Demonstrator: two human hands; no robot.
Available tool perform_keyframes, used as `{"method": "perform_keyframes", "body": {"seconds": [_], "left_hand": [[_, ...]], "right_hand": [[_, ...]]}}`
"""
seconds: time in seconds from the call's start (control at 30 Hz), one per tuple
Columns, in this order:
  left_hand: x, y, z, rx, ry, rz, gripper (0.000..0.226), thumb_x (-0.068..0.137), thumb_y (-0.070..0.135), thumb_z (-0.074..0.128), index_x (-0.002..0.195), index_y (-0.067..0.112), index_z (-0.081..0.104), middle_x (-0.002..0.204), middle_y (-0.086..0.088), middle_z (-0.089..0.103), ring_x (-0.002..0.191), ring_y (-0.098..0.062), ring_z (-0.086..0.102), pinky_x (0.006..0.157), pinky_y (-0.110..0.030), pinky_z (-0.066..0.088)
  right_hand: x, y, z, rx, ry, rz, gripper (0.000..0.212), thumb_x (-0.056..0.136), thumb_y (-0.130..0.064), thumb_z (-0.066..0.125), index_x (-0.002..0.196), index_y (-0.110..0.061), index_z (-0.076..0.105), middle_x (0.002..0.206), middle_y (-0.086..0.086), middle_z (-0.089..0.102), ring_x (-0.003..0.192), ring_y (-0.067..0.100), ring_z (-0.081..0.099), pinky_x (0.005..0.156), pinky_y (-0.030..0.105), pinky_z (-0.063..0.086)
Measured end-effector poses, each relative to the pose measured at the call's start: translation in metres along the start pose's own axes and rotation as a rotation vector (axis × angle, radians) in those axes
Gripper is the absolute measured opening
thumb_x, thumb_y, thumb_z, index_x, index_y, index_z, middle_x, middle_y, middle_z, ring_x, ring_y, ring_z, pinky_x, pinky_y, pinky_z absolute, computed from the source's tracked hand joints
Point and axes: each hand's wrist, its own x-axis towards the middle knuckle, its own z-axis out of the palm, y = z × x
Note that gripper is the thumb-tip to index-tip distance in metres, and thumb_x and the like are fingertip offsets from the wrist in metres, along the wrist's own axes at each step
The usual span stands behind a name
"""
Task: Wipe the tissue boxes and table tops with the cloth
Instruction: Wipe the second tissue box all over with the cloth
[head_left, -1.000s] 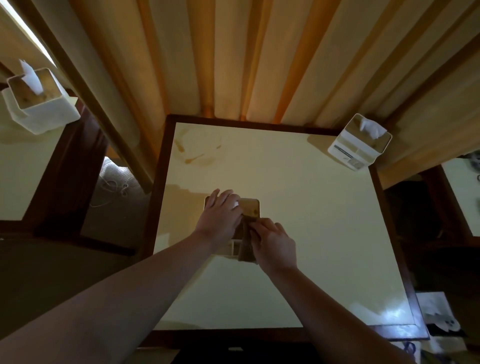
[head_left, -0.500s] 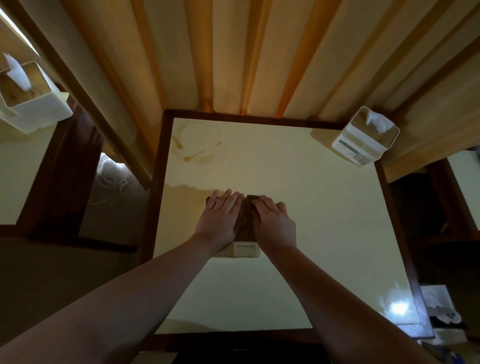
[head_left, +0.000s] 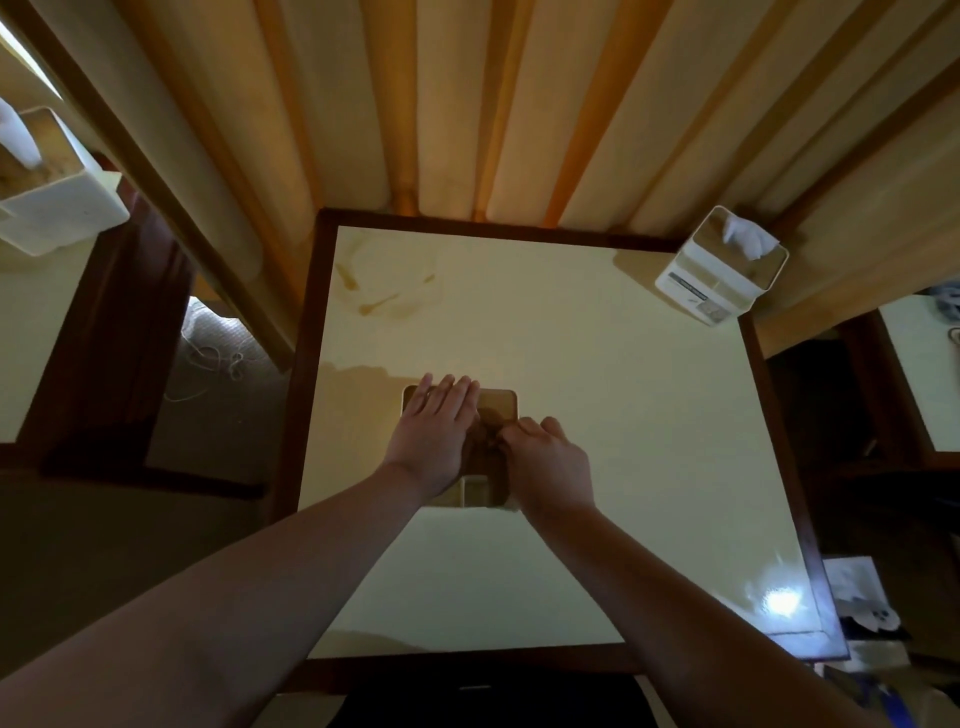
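The scene is dim and warm-toned, with a yellowish cast over everything. A bright white glare spot sits on the glossy tabletop (head_left: 545, 338) near its right front corner, and a sliver of daylight shows at the upper left edge. Soft shadows lie on the tabletop beside the tissue box (head_left: 719, 267) at the far right corner and around the hands. Wide-angle distortion bends the wall slats and stretches the forearms (strongest at the borders). The corners are murky and soft, detail there lost.
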Motion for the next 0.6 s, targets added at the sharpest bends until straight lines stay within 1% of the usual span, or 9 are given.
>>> {"method": "perform_keyframes", "body": {"seconds": [0.07,0.13,0.17,0.23,0.33,0.43,0.47,0.53,0.6], "left_hand": [[0.000,0.000,0.000,0.038,0.025,0.002,0.055,0.105,0.023,0.040,0.157,0.004,0.038,0.158,-0.015,0.044,0.149,-0.034,0.038,0.128,-0.051,0.015],[0.001,0.000,0.001,0.074,0.045,0.005,0.055,0.104,0.026,0.033,0.152,0.002,0.046,0.152,-0.015,0.052,0.143,-0.034,0.046,0.125,-0.052,0.023],[0.001,0.000,0.002,0.085,0.049,0.006,0.056,0.104,0.028,0.031,0.150,0.002,0.048,0.150,-0.015,0.054,0.142,-0.034,0.048,0.125,-0.053,0.024],[0.000,-0.001,0.004,0.092,0.057,0.009,0.055,0.103,0.026,0.036,0.152,0.003,0.046,0.152,-0.014,0.052,0.143,-0.035,0.046,0.127,-0.053,0.016],[0.001,-0.003,0.005,0.060,0.059,-0.004,0.054,0.105,0.024,0.040,0.156,0.006,0.040,0.157,-0.013,0.046,0.148,-0.034,0.039,0.126,-0.051,0.005],[0.004,-0.001,0.001,0.046,-0.019,-0.006,0.060,0.107,0.029,0.035,0.163,0.009,0.024,0.166,-0.010,0.032,0.155,-0.033,0.023,0.127,-0.049,-0.011],[0.005,0.000,-0.001,0.050,-0.034,-0.007,0.061,0.108,0.032,0.032,0.163,0.009,0.021,0.167,-0.010,0.030,0.156,-0.033,0.021,0.126,-0.049,-0.013],[0.004,0.000,-0.002,0.065,-0.030,-0.007,0.063,0.107,0.037,0.025,0.162,0.007,0.024,0.164,-0.011,0.035,0.155,-0.034,0.025,0.125,-0.051,-0.010],[0.003,-0.001,-0.001,0.074,-0.014,0.004,0.064,0.107,0.039,0.022,0.161,0.006,0.027,0.161,-0.012,0.041,0.153,-0.035,0.029,0.126,-0.053,-0.006]], "right_hand": [[-0.013,0.001,-0.002,0.029,-0.006,-0.041,0.026,0.063,-0.021,0.095,0.074,-0.024,0.071,0.076,-0.007,0.067,0.069,0.024,0.062,0.044,0.024,0.029],[-0.025,0.002,-0.002,0.037,-0.005,-0.076,0.022,0.065,-0.024,0.091,0.074,-0.025,0.071,0.076,-0.008,0.066,0.069,0.023,0.061,0.046,0.023,0.026],[-0.028,0.002,-0.002,0.033,-0.003,-0.092,0.018,0.067,-0.028,0.088,0.075,-0.025,0.072,0.076,-0.008,0.066,0.069,0.022,0.061,0.047,0.022,0.026],[-0.026,0.004,-0.001,0.022,-0.011,-0.096,0.013,0.070,-0.030,0.084,0.076,-0.025,0.073,0.075,-0.008,0.066,0.072,0.023,0.062,0.047,0.023,0.030],[-0.011,0.006,-0.001,-0.022,-0.018,-0.048,0.010,0.076,-0.023,0.085,0.078,-0.025,0.075,0.076,-0.007,0.070,0.078,0.026,0.063,0.050,0.028,0.039],[0.016,0.004,-0.007,-0.022,-0.001,-0.002,0.009,0.090,-0.017,0.073,0.084,-0.023,0.073,0.085,-0.003,0.072,0.092,0.029,0.063,0.059,0.031,0.039],[0.026,0.002,-0.008,-0.021,-0.023,0.016,0.011,0.097,-0.018,0.065,0.091,-0.022,0.073,0.092,-0.002,0.071,0.100,0.028,0.060,0.064,0.032,0.039],[0.043,0.000,-0.007,-0.006,-0.043,0.040,0.019,0.104,-0.023,0.052,0.102,-0.024,0.072,0.104,-0.004,0.069,0.111,0.026,0.053,0.071,0.033,0.039],[0.051,0.003,-0.003,0.030,-0.042,0.053,0.022,0.105,-0.024,0.051,0.109,-0.024,0.072,0.110,-0.005,0.069,0.114,0.025,0.051,0.071,0.033,0.040]]}}
